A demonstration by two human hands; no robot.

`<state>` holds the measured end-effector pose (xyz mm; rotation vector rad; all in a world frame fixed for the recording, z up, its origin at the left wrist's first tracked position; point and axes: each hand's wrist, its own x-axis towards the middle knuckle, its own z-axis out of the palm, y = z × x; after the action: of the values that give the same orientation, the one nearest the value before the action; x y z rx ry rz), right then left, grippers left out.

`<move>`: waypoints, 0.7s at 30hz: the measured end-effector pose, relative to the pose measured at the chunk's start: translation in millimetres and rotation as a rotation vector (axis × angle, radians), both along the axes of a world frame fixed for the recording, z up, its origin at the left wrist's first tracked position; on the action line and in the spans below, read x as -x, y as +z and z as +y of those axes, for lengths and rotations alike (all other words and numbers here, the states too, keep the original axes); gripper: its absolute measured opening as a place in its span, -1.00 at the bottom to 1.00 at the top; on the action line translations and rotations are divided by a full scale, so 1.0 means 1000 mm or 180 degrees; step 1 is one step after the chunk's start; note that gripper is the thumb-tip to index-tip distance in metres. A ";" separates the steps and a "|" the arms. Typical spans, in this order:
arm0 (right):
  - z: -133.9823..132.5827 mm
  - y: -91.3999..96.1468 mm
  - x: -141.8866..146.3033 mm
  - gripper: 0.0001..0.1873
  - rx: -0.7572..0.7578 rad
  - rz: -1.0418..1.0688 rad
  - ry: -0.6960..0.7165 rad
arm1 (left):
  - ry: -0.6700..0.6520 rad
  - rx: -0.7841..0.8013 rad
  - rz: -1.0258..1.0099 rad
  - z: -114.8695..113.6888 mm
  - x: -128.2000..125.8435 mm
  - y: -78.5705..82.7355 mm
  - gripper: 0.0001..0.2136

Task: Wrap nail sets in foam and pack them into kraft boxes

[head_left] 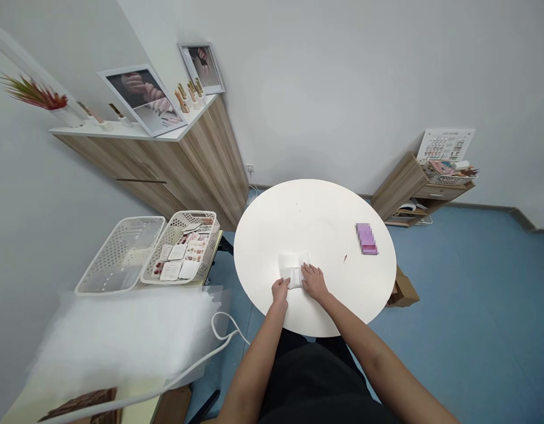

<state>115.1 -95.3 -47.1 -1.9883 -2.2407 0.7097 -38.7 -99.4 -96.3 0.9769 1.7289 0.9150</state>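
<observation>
A small white packet [293,268], soft and foam-like, lies near the front edge of a round white table [316,224]. My left hand [280,292] is closed on the packet's near left corner, fingers curled. My right hand [313,279] rests on its right side with fingers pressed down on it. The packet's lower part is hidden under both hands.
A purple block [366,238] and a tiny dark speck [345,258] lie on the table's right half. To the left stand two white baskets [134,253], one holding nail-tip cards [185,253], with foam sheets [121,330] and a white cable [218,330] below. Wooden cabinets line the walls.
</observation>
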 end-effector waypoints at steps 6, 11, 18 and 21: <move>-0.002 -0.001 0.001 -0.36 -0.0086 0.0070 -0.0048 | -0.0216 -0.0635 0.0168 0.001 -0.027 0.021 -0.88; -0.002 -0.003 0.001 -0.25 -0.0150 0.0362 -0.0279 | -0.1059 -0.1144 0.0679 -0.010 -0.041 0.028 -0.78; -0.004 0.000 -0.013 -0.11 -0.0608 0.0641 -0.0124 | -0.2514 -0.1593 0.1689 -0.013 -0.021 0.029 -0.60; -0.002 0.011 -0.020 -0.13 -0.0802 0.0508 0.0501 | -0.2995 -0.1712 0.2089 -0.012 -0.010 0.034 -0.48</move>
<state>135.4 -96.9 -36.5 -1.5991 -2.2791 0.5445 -28.7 -111.0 -62.8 2.3745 1.2153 0.4214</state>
